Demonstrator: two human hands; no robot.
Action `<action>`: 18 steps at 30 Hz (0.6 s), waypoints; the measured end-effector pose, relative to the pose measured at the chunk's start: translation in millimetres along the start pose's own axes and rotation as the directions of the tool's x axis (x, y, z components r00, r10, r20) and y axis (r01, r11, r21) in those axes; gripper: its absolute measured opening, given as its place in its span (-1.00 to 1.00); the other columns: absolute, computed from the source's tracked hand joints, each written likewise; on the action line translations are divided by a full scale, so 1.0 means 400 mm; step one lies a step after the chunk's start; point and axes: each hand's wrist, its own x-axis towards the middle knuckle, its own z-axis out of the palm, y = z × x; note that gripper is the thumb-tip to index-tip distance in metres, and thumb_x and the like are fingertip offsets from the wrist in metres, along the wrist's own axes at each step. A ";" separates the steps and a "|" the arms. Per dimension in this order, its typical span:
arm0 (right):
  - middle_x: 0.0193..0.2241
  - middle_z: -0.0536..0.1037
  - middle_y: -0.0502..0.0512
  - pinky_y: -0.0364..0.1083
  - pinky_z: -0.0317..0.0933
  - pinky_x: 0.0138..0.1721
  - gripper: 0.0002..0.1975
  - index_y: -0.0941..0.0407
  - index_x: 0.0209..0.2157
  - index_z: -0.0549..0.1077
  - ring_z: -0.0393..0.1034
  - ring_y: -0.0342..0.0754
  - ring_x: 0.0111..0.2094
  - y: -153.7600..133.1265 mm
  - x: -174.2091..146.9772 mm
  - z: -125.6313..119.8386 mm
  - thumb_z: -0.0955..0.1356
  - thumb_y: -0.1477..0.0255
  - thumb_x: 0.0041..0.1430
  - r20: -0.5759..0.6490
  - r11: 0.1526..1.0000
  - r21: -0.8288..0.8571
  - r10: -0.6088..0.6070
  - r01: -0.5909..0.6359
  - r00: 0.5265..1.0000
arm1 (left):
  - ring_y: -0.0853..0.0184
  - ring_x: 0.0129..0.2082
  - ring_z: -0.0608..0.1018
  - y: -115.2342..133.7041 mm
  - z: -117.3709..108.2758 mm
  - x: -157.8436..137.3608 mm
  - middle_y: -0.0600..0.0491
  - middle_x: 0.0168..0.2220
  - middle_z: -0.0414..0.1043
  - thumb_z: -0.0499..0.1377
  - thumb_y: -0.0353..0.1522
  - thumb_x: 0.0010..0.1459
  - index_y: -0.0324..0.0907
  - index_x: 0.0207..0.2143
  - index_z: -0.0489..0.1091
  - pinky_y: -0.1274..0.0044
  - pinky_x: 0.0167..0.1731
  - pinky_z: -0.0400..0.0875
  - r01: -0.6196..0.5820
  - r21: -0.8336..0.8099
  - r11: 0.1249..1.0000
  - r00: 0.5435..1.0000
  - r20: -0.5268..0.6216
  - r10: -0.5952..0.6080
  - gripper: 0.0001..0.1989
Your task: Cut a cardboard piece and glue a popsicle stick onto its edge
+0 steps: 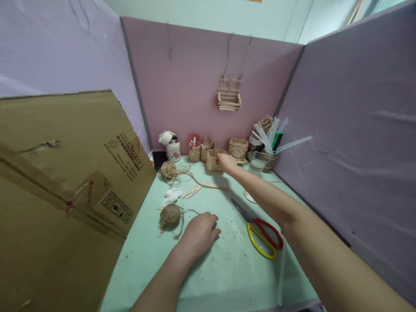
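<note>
At the back of the table, my right hand (226, 163) is closed at the right rim of a small woven basket (212, 164), its fingertips partly hidden. My left hand (202, 232) rests on the tabletop, holding nothing, with fingers loosely bent and the thumb apart. Left of it lies a ball of brown twine (170, 216) with a loose end trailing toward the hand. Scissors (260, 234) with one yellow and one red handle lie partly spread beneath my right forearm. Flat wooden sticks (193, 191) are in front of the basket.
A cardboard box (74, 190) walls off the left side. Along the back stand a floral jar (173, 149), another woven basket (238, 148) and a clear cup (258, 162). Loose twine (169, 171) and a white cloth (172, 196) lie at left. A wooden-stick basket (229, 99) hangs above.
</note>
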 end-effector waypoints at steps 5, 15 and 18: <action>-0.01 0.44 0.17 0.09 0.37 -0.09 -0.66 0.16 0.03 0.38 0.42 0.02 -0.08 0.040 0.002 -0.006 0.33 0.31 0.28 0.031 0.989 -0.042 0.141 -0.139 0.990 | 0.16 -0.15 0.51 0.002 -0.003 -0.003 -0.04 -0.20 0.49 0.13 -0.31 0.20 -0.14 -0.14 0.44 0.45 -0.22 0.29 -0.007 -0.010 1.000 1.000 -0.005 0.007 -0.80; -0.01 0.45 0.17 0.08 0.37 -0.10 -0.66 0.16 0.03 0.38 0.42 0.01 -0.10 -0.014 -0.006 0.003 0.33 0.31 0.28 -0.009 0.987 -0.017 0.157 -0.157 0.988 | 0.17 -0.13 0.49 -0.004 0.006 0.002 -0.05 -0.20 0.48 0.12 -0.31 0.20 -0.16 -0.14 0.44 0.44 -0.19 0.28 -0.014 -0.037 0.999 1.000 -0.012 0.013 -0.79; -0.01 0.44 0.16 0.07 0.38 -0.12 -0.65 0.15 0.05 0.36 0.43 0.00 -0.10 -0.027 -0.014 -0.004 0.33 0.30 0.29 -0.046 0.988 -0.006 0.152 -0.152 0.987 | 0.19 -0.15 0.49 -0.004 0.006 0.002 -0.03 -0.20 0.47 0.12 -0.33 0.20 -0.15 -0.16 0.43 0.45 -0.20 0.27 -0.002 -0.046 0.999 1.000 -0.016 0.001 -0.81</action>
